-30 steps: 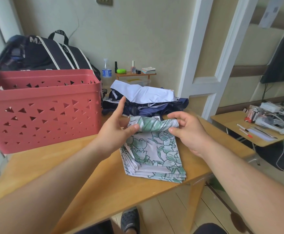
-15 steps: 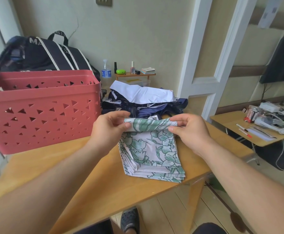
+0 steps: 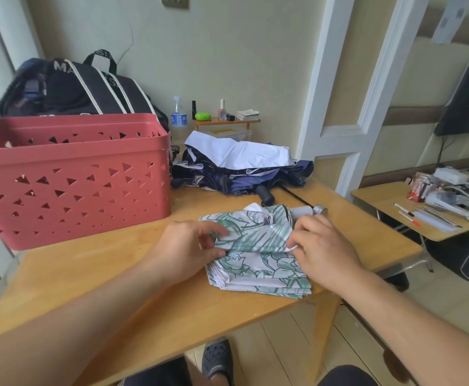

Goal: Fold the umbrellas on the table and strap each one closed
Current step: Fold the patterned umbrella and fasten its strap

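Observation:
A white umbrella with green flower print (image 3: 258,263) lies on the wooden table (image 3: 94,277) in front of me, its pleated canopy flat and its upper part rolled. My left hand (image 3: 188,246) pinches the left end of the roll. My right hand (image 3: 322,246) grips the right end, next to the grey handle (image 3: 308,210). A small metal snap (image 3: 268,217) shows on the fabric. Behind it a navy and white umbrella (image 3: 239,168) lies loosely bunched, its black handle (image 3: 265,194) pointing toward me.
A red perforated basket (image 3: 72,179) stands on the table's left half, with a dark bag (image 3: 74,87) behind it. A small shelf with bottles (image 3: 222,118) sits by the wall. A second cluttered table (image 3: 422,207) is on the right.
Both hands have rolled the printed umbrella's bundle toward me over the flat canopy. The grey handle and the snap have come into view.

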Action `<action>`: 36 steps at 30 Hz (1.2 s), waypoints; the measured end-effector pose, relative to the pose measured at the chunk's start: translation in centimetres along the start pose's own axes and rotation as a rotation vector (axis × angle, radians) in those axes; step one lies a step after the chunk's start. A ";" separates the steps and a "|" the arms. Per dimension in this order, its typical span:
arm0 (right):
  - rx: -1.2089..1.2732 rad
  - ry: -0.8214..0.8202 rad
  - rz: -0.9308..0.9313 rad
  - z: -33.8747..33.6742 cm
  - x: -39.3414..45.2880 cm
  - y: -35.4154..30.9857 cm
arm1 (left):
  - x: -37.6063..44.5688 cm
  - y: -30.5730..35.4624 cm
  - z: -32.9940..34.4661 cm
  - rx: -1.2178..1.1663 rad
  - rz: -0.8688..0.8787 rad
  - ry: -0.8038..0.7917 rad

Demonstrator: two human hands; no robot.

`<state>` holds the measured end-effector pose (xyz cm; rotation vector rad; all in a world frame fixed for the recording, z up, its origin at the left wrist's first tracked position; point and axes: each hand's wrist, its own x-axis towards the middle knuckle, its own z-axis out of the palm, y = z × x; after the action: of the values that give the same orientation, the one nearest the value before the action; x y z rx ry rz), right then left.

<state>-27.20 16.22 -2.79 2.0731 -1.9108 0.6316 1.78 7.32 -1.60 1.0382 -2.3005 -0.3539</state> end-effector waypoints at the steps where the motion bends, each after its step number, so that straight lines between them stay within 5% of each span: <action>1: -0.021 -0.010 -0.025 0.3 -0.3 0.0 | -0.1 -0.2 0.1 0.056 0.047 -0.017; 8: -0.127 -0.166 -0.065 -0.7 0.5 -0.5 | -0.3 -1.5 0.9 0.446 0.460 0.055; 15: -0.153 -0.094 -0.148 -1.7 0.5 -1.1 | 0.6 -1.7 1.1 0.505 0.741 0.040; 23: -0.176 -0.338 -0.064 -2.2 0.0 -0.7 | 0.4 -1.4 1.1 0.426 0.638 -0.062; 28: -0.235 -0.472 -0.045 -3.3 0.2 -1.3 | 1.0 0.8 0.7 0.398 0.292 -0.217; 31: -0.224 -0.570 0.006 -3.7 0.7 -1.8 | 2.1 1.9 1.3 0.479 0.254 -0.288; 36: -0.053 -0.335 0.150 -3.0 2.3 -3.3 | 2.6 5.5 2.7 0.866 0.396 -0.429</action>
<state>-24.24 16.00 1.30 2.1243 -2.2528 0.2699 -4.48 9.05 -0.20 0.8755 -3.0595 0.7101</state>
